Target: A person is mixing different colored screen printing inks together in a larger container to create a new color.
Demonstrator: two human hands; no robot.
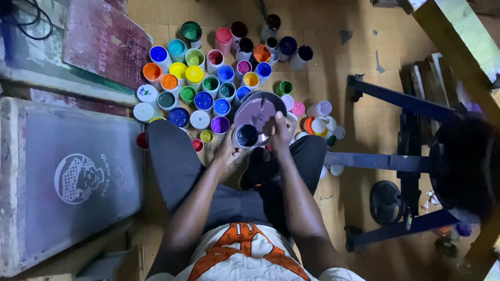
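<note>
Seated on a paint-stained wooden floor (359, 31), left hand (229, 148) grips a dark paint jar (246, 135); right hand (278, 132) holds its purple lid (255, 110), among open paint pots (203, 78).

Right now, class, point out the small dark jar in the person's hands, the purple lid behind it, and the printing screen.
small dark jar (246, 135), head view, dark paint surface.
purple lid (255, 110), head view, flat top.
printing screen (78, 177), head view, round printed emblem.

Screen-printing workshop — open ink pots (204, 78), framed screens (67, 182) on floor
</note>
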